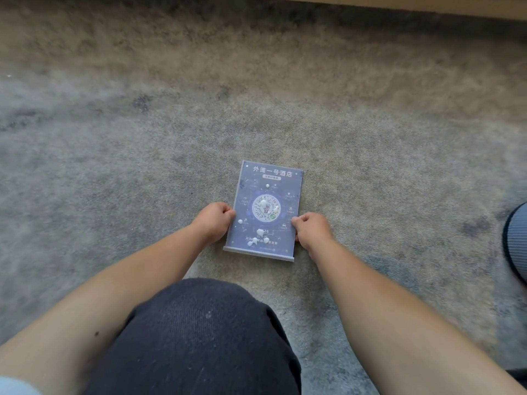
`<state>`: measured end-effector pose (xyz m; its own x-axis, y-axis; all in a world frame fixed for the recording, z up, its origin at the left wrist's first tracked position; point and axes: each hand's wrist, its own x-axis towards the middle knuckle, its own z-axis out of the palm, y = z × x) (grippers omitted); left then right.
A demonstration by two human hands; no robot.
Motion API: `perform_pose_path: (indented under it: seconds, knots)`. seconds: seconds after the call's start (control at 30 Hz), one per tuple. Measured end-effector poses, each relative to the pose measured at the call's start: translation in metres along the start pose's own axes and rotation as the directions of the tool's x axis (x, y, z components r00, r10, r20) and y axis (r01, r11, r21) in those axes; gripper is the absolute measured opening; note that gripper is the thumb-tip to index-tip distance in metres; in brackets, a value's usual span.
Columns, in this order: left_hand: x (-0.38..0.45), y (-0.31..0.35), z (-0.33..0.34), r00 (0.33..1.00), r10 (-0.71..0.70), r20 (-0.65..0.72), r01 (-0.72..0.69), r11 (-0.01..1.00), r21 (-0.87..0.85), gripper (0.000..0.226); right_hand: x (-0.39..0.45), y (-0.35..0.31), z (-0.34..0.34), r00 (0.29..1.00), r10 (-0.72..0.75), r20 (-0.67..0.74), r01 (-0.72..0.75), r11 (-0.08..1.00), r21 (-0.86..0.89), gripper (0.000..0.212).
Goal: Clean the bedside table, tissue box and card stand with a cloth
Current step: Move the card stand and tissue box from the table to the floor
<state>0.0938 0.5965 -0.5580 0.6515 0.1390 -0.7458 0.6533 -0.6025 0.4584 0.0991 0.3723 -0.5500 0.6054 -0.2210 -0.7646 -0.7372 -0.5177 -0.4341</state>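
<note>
The card stand [266, 195], a clear acrylic holder with a blue printed card inside, lies flat on the carpet with its base strip toward me. Several white blobs dot its face. My left hand [213, 223] grips its left edge and my right hand [312, 228] grips its right edge, both with curled fingers. No cloth, tissue box or bedside table shows in the head view.
Grey-beige carpet [199, 109] covers the floor all around. My knee in dark trousers [199, 337] is just below the stand. A dark ribbed shoe [517, 238] sits at the right edge. A wooden furniture edge [399, 4] runs along the top.
</note>
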Motion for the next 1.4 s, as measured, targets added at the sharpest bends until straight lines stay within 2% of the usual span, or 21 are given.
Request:
perform_pose_path:
  seconds: [0.33,0.43,0.53,0.63,0.77,0.97,1.13,1.23,1.4]
  knots:
    - [0.000,0.000,0.002,1.000,0.009,0.021,-0.010,0.998,0.062,0.029,0.009,-0.002,-0.003,0.999,-0.031,0.020,0.034,0.988,-0.151,0.027]
    - [0.000,0.004,0.000,0.999,0.014,0.037,-0.020,0.985,0.169,0.029,0.009,-0.002,-0.008,0.998,-0.059,0.004,0.059,0.979,-0.196,0.025]
    - [-0.006,0.012,-0.010,0.997,0.042,0.071,-0.068,0.906,0.417,0.037,0.001,-0.007,-0.026,0.993,-0.119,-0.011,0.110,0.945,-0.307,0.023]
    - [-0.026,0.029,-0.026,0.992,0.109,0.070,-0.129,0.767,0.628,0.038,-0.022,-0.017,-0.057,0.977,-0.209,-0.028,0.173,0.869,-0.464,0.024]
    - [-0.080,0.077,-0.042,0.972,0.221,0.082,-0.208,0.641,0.739,0.034,-0.077,-0.034,-0.111,0.942,-0.334,-0.020,0.254,0.754,-0.606,0.029]
    - [-0.184,0.214,-0.034,0.885,0.441,0.150,-0.401,0.557,0.727,0.031,-0.180,-0.039,-0.222,0.899,-0.421,-0.121,0.276,0.758,-0.591,0.032]
    - [-0.285,0.332,-0.009,0.763,0.593,0.257,-0.579,0.450,0.680,0.032,-0.273,-0.010,-0.334,0.894,-0.321,-0.311,0.134,0.856,-0.500,0.033]
    - [-0.343,0.394,0.010,0.682,0.655,0.326,-0.663,0.366,0.653,0.033,-0.323,0.011,-0.398,0.866,-0.244,-0.436,0.039,0.903,-0.428,0.032]
    - [-0.413,0.477,0.055,0.575,0.704,0.417,-0.753,0.257,0.605,0.033,-0.382,0.047,-0.483,0.805,-0.169,-0.568,-0.023,0.949,-0.315,0.026]
